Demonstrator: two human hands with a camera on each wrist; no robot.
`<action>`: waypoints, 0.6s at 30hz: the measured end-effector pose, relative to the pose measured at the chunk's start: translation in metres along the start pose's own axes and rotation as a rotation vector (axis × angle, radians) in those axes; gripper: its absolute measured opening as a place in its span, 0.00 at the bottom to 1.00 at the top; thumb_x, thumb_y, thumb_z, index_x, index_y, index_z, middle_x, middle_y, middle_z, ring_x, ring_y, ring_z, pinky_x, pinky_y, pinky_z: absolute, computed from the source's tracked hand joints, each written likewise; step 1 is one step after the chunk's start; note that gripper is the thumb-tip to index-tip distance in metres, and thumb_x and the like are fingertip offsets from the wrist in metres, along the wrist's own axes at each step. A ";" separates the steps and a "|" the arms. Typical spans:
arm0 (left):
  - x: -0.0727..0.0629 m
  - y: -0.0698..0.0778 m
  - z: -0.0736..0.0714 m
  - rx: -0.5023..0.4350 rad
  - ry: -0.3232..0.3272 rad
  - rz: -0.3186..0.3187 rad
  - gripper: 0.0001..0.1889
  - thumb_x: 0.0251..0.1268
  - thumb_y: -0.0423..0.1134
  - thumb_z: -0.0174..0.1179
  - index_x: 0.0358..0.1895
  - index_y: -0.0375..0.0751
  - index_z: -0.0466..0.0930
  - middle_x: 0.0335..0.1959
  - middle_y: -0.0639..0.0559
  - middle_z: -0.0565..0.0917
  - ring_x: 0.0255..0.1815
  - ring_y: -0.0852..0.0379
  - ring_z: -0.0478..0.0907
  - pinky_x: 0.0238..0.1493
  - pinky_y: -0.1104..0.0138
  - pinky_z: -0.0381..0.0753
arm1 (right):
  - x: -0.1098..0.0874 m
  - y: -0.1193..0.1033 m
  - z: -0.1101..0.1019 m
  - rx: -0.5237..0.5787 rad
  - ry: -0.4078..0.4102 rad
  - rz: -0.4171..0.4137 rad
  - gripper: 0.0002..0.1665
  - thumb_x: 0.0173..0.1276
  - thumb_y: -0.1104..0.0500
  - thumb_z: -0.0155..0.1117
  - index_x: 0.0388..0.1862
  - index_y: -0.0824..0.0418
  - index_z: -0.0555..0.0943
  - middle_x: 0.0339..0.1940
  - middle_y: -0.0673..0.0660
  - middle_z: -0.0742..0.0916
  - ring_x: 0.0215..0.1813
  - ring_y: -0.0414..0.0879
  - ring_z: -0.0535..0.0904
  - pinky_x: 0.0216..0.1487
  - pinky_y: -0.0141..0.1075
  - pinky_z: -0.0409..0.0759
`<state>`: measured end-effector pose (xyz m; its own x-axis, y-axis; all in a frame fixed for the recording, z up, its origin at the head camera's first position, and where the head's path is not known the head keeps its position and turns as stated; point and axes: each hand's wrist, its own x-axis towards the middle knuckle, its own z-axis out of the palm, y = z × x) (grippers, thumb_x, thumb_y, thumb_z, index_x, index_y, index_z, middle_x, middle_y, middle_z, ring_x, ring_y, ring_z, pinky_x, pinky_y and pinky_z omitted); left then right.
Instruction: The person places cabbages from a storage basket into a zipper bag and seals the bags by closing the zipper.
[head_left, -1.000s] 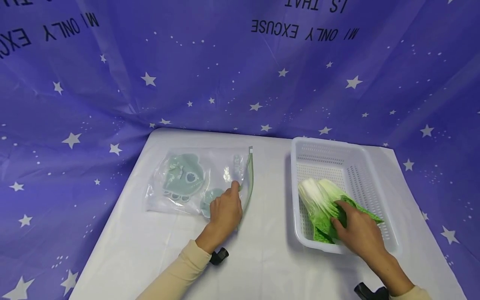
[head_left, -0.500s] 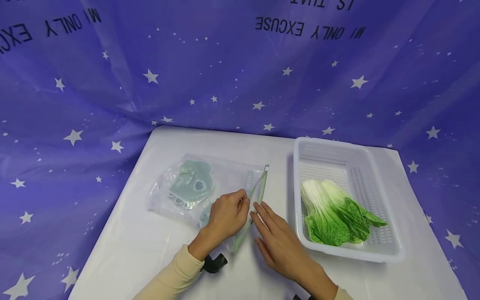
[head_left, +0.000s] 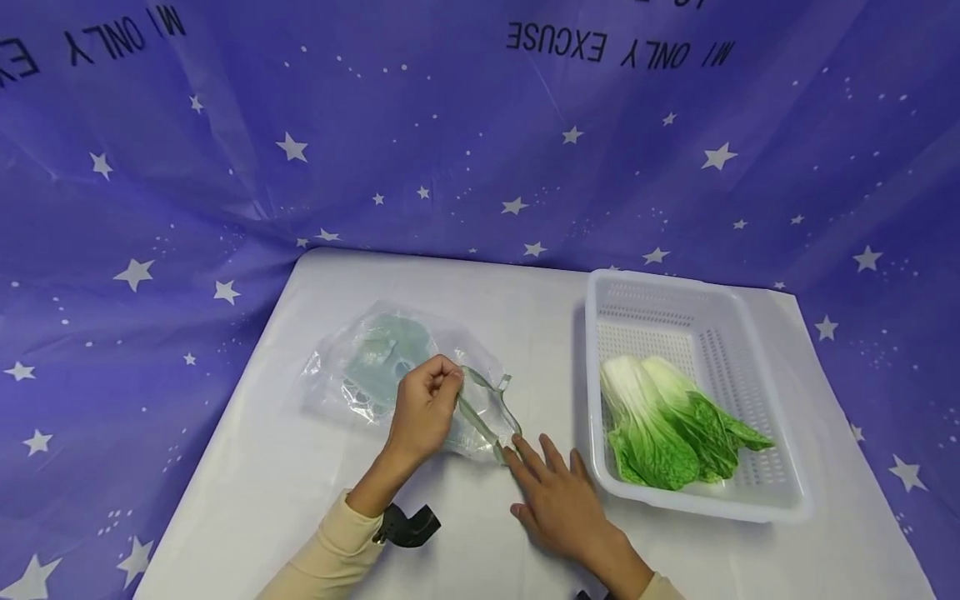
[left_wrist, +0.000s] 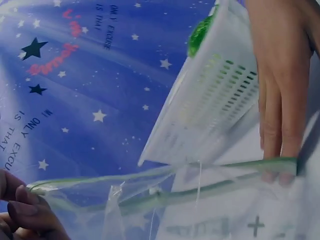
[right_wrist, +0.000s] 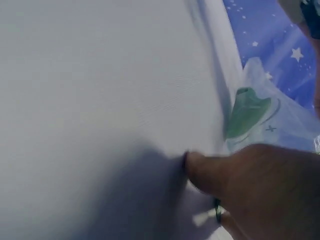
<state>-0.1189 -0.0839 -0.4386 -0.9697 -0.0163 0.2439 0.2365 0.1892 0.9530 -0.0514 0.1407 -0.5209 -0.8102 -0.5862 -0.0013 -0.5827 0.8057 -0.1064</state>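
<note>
A clear zip bag [head_left: 472, 342] with pale green printing and a green zip edge lies on the white table. My left hand [head_left: 423, 408] pinches one side of its mouth between thumb and fingers and lifts it. At the opposite edge, the straight fingertips of my right hand [head_left: 562, 504] press the bag's rim down. The mouth gapes between both hands; in the left wrist view the green zip edge [left_wrist: 225, 187] stretches across. Only part of my right hand [right_wrist: 270, 185] shows in the right wrist view, its thumb near the tabletop.
Right of the hands stands a white perforated plastic basket [head_left: 595, 375]. Cabbage leaves [head_left: 660, 433], pale at the base and green at the tips, lie inside it. A purple star-printed curtain [head_left: 450, 125] hangs behind the white table [head_left: 255, 467].
My right hand has left the cabbage leaves and moved left to the bag's edge. My left hand has taken hold of the bag's rim and pulled it up and leftward, opening the mouth.
</note>
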 end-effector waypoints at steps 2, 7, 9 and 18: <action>0.000 0.000 -0.001 0.010 -0.007 -0.005 0.11 0.68 0.29 0.54 0.25 0.40 0.77 0.09 0.55 0.64 0.09 0.61 0.55 0.12 0.70 0.52 | 0.002 0.001 -0.002 0.019 0.011 0.011 0.42 0.65 0.42 0.65 0.74 0.54 0.66 0.75 0.56 0.67 0.71 0.64 0.64 0.59 0.69 0.63; -0.001 -0.008 0.001 0.087 -0.061 -0.013 0.11 0.66 0.31 0.56 0.24 0.45 0.79 0.09 0.58 0.66 0.09 0.63 0.58 0.13 0.70 0.56 | 0.005 -0.002 -0.028 0.152 0.113 -0.016 0.42 0.66 0.46 0.67 0.75 0.56 0.65 0.75 0.60 0.66 0.71 0.62 0.65 0.61 0.63 0.65; -0.001 -0.012 0.004 0.107 -0.072 0.001 0.11 0.66 0.31 0.57 0.23 0.45 0.79 0.09 0.58 0.67 0.09 0.64 0.59 0.13 0.70 0.57 | 0.002 -0.002 -0.045 0.232 0.206 -0.051 0.40 0.66 0.50 0.68 0.74 0.56 0.66 0.76 0.59 0.65 0.71 0.60 0.64 0.62 0.59 0.67; -0.003 -0.018 0.011 0.124 -0.078 0.004 0.12 0.66 0.31 0.58 0.23 0.47 0.79 0.09 0.60 0.66 0.09 0.64 0.59 0.13 0.70 0.56 | -0.026 0.056 -0.109 0.226 0.544 0.181 0.28 0.61 0.56 0.70 0.60 0.61 0.78 0.61 0.65 0.78 0.58 0.63 0.75 0.52 0.56 0.72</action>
<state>-0.1210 -0.0769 -0.4586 -0.9717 0.0598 0.2285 0.2357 0.3086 0.9215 -0.0692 0.2104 -0.4187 -0.8458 -0.2668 0.4619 -0.4536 0.8154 -0.3596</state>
